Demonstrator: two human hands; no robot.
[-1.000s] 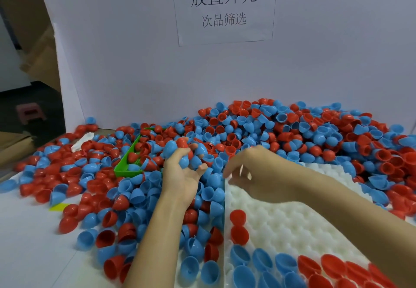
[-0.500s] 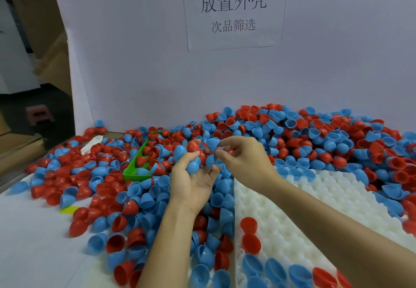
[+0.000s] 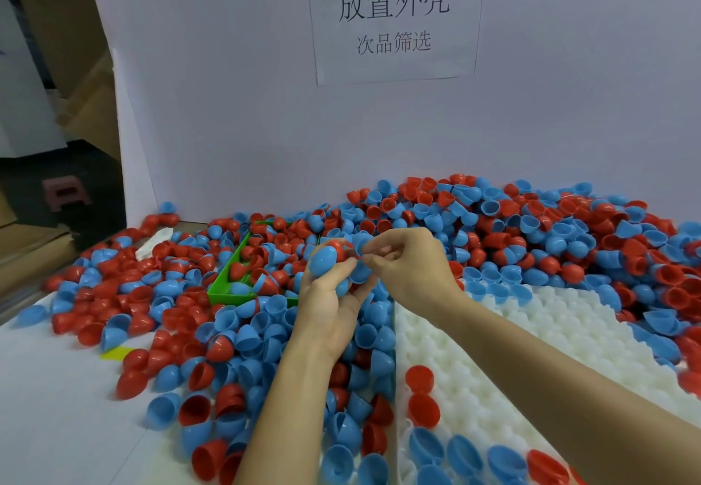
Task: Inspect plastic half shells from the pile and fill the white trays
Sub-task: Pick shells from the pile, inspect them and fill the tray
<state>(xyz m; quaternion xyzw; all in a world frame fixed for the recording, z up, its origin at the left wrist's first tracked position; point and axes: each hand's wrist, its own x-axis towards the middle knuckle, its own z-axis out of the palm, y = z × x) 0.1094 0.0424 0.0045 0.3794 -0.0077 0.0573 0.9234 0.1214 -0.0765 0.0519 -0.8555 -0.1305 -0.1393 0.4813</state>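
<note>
1. Your left hand is the grip that matters: fingers curled round a small cluster of shells, with a blue half shell on top and a red half shell tucked right behind it. At least one more blue one sits lower in the palm; can't tell how many in total.
2. Your right hand is touching that cluster from the right, fingertips pinching at a shell on its near-right edge. Looks to me like you're picking one out to check.
3. Key relation: the held shells are up over the pile, and the white tray lies to the right and toward you from the grip. So the right hand is the nearer one for placing, I'd say.
4. Tray-wise, the near rows hold blue and red shells, two red ones sit further up its left edge, and most pockets look unfilled. Early days, I reckon.
5. Off to the left, a green tray sits half buried in shells on the surface, and a paper sign hangs on the back wall.
</note>
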